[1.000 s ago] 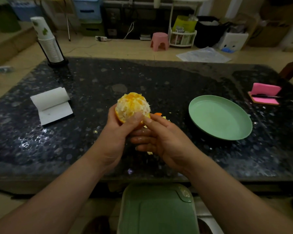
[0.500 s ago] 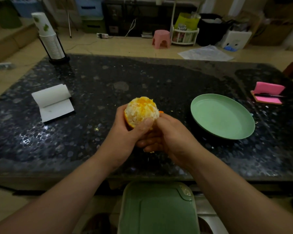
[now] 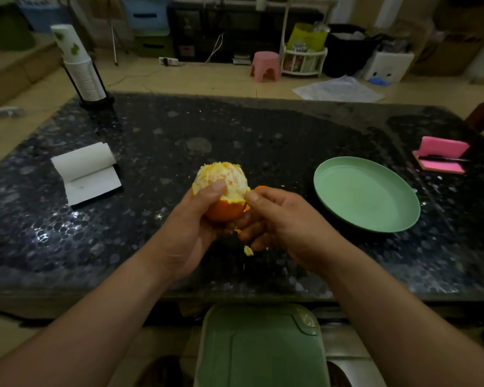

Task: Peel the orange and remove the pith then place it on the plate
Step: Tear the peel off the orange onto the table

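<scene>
Left of the plate [image 3: 367, 229], above the worktop [image 3: 235, 129], my left hand [image 3: 185, 233] grips the orange [image 3: 221, 180], bare top up and slightly away, axis near upright, rind [image 3: 224, 211] cupping its base. My right hand [image 3: 285, 219] pinches the rind's torn edge; I reckon a hard tug could burst segments or slip the wet fruit loose

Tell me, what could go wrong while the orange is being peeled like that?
1. The left hand grips the orange with its thumb pressing the bare top; a hard squeeze might squirt juice.
2. The right hand pinches the edge of the peel on the lower half; a sharp tug could pull the fruit loose onto the table, since the plate sits off to the right.
3. Peel scraps show below the hands, so more may scatter.
</scene>
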`<action>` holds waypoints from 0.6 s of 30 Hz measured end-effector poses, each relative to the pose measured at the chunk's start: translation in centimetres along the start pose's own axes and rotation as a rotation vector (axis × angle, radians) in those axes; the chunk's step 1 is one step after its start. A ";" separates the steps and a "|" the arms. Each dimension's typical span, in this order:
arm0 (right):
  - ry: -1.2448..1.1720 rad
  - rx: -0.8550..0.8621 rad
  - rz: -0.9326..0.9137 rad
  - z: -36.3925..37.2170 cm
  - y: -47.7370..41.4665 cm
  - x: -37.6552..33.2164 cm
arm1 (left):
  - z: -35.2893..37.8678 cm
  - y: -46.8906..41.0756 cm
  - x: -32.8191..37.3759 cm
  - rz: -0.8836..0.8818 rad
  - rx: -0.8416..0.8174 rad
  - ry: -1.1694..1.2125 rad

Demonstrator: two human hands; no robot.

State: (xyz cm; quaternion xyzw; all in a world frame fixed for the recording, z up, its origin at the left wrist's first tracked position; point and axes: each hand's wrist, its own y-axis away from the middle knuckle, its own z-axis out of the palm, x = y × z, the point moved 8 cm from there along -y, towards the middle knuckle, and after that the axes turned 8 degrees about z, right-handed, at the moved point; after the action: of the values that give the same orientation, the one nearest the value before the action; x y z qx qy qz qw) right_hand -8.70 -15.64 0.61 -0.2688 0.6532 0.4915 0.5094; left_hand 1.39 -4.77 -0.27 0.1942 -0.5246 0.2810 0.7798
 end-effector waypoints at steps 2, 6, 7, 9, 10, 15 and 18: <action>0.032 0.017 -0.009 -0.3 0.1 -0.2 | -0.4 -0.1 -0.1 -0.002 0.021 -0.001; 0.190 0.151 -0.082 -1.4 0.7 -1.5 | -0.7 -0.1 -0.1 -0.010 0.057 -0.030; 0.232 0.185 -0.096 -1.5 0.8 -1.6 | -0.5 0.0 -0.3 -0.019 0.053 -0.046; 0.308 0.225 -0.102 -1.6 0.7 -1.5 | -0.2 0.0 -1.0 -0.025 0.044 -0.084; 0.328 0.229 -0.097 -1.6 0.6 -1.4 | -0.1 0.1 -1.3 -0.016 0.059 -0.095; 0.383 0.295 -0.032 -1.6 -0.2 -0.3 | 0.3 0.3 -2.4 0.004 0.076 -0.067; 0.333 0.313 -0.002 -1.2 -0.7 0.5 | 0.2 0.5 -2.8 0.002 0.081 -0.091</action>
State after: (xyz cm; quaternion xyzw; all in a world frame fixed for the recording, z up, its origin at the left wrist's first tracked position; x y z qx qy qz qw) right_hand -8.71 -16.89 -0.13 -0.2643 0.7964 0.3325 0.4305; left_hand 0.11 -5.19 -2.77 0.2377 -0.5478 0.2936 0.7465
